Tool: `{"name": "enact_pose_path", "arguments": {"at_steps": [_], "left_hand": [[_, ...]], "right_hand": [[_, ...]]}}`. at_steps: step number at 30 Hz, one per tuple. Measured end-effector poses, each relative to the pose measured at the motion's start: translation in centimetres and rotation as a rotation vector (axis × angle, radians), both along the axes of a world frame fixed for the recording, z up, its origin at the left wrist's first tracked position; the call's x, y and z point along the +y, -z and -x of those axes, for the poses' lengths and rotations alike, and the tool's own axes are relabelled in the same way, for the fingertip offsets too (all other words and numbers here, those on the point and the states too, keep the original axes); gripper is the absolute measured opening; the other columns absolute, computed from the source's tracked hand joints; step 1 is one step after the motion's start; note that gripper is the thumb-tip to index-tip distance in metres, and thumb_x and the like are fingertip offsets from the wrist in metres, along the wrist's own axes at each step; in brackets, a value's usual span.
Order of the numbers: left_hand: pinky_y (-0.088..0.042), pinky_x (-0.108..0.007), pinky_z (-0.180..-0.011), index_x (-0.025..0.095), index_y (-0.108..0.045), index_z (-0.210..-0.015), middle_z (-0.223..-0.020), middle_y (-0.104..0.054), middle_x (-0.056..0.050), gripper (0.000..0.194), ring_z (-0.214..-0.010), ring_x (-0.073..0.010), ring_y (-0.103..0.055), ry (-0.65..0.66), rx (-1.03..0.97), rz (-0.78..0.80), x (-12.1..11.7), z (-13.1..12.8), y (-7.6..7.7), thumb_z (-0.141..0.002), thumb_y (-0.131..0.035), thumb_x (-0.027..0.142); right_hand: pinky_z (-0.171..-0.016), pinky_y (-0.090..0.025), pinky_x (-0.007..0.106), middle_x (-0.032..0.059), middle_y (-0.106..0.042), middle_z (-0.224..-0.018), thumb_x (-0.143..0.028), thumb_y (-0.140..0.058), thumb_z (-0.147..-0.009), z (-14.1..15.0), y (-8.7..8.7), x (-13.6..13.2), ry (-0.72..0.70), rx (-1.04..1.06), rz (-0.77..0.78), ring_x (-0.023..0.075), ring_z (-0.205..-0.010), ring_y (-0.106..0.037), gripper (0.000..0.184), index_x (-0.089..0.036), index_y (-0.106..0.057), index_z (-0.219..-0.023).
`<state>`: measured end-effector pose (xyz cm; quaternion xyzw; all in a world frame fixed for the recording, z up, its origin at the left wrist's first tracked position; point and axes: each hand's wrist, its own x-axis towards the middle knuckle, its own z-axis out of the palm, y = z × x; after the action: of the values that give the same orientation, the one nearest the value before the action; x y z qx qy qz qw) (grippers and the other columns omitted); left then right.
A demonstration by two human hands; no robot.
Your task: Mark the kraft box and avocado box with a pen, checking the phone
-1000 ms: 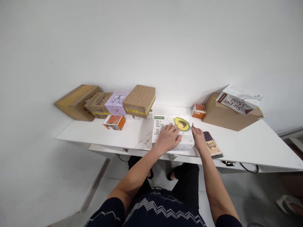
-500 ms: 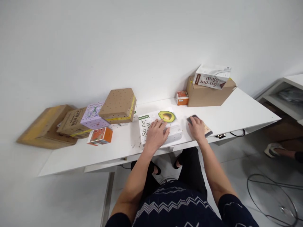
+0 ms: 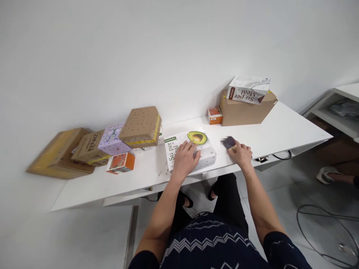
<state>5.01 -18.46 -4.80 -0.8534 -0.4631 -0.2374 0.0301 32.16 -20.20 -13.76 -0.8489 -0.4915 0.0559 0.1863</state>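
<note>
My left hand point(image 3: 185, 160) lies on top of a white "Su-per Meal" box point(image 3: 209, 151) with an avocado picture, its fingers stretched out over the lid. To the right of that box, my right hand point(image 3: 241, 153) grips the near end of a smartphone point(image 3: 230, 142). The phone is on or just over the table; its lower part is hidden under my fingers.
On the white table point(image 3: 291, 129), cardboard boxes point(image 3: 141, 125), a purple patterned box point(image 3: 112, 140) and an orange box point(image 3: 127, 162) stand left. Back right, a brown carton point(image 3: 241, 114) bears another white box point(image 3: 248, 91); a small orange box point(image 3: 215, 116) is beside it.
My right hand has shifted right along the phone, from its far end to its near end, and more of the phone's far end shows. My left hand stays on the white box.
</note>
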Motion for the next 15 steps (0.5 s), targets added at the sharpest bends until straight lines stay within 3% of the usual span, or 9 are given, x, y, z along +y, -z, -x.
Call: {"name": "enact_pose_path", "arguments": {"at_steps": [3,6,8,11,15], "left_hand": [[-0.042,-0.045,-0.106,0.018,-0.063,-0.119,-0.129,-0.062,-0.008,0.035,-0.126,-0.0288,-0.051,0.004,0.002,0.002,0.0,0.0,0.0,-0.094,-0.045,0.036],[-0.042,-0.045,-0.107,0.018,-0.062,-0.119,-0.130,-0.062,-0.008,0.036,-0.127,-0.0283,-0.051,-0.002,0.002,0.009,0.0,0.0,0.1,-0.094,-0.045,0.036],[-0.041,-0.046,-0.107,0.018,-0.062,-0.120,-0.130,-0.062,-0.008,0.036,-0.128,-0.0284,-0.050,-0.005,0.000,0.015,-0.1,0.0,0.0,-0.094,-0.045,0.036],[-0.042,-0.048,-0.106,0.019,-0.062,-0.120,-0.130,-0.061,-0.009,0.035,-0.128,-0.0290,-0.050,0.000,-0.008,0.020,-0.2,0.0,-0.2,-0.094,-0.045,0.036],[-0.041,-0.049,-0.107,0.021,-0.060,-0.121,-0.132,-0.059,-0.009,0.034,-0.130,-0.0293,-0.048,0.020,0.001,0.053,-0.1,0.3,-0.1,-0.090,-0.049,0.031]], "right_hand": [[-0.087,-0.045,0.047,0.0162,-0.065,-0.109,-0.046,-0.065,-0.071,0.0,-0.9,-1.3,0.089,0.375,-0.180,0.0313,-0.102,-0.056,0.067,-0.015,-0.056,-0.129],[-0.071,-0.052,0.039,0.0096,-0.068,-0.094,-0.056,-0.060,-0.069,0.8,-3.2,-3.2,0.152,1.030,-0.389,0.0239,-0.081,-0.063,0.067,-0.016,-0.058,-0.123],[-0.068,-0.054,0.039,0.0108,-0.069,-0.096,-0.062,-0.048,-0.074,2.2,-5.6,-4.7,0.095,1.422,-0.464,0.0240,-0.080,-0.065,0.063,-0.017,-0.059,-0.117],[-0.073,-0.056,0.043,0.0134,-0.069,-0.108,-0.063,-0.037,-0.081,5.4,-9.5,-6.7,-0.140,1.729,-0.435,0.0272,-0.091,-0.067,0.061,-0.020,-0.060,-0.117],[-0.073,-0.056,0.046,0.0145,-0.071,-0.103,-0.065,-0.031,-0.082,10.4,-12.7,-6.9,-0.363,1.937,-0.214,0.0289,-0.091,-0.067,0.066,-0.018,-0.062,-0.117]]}}
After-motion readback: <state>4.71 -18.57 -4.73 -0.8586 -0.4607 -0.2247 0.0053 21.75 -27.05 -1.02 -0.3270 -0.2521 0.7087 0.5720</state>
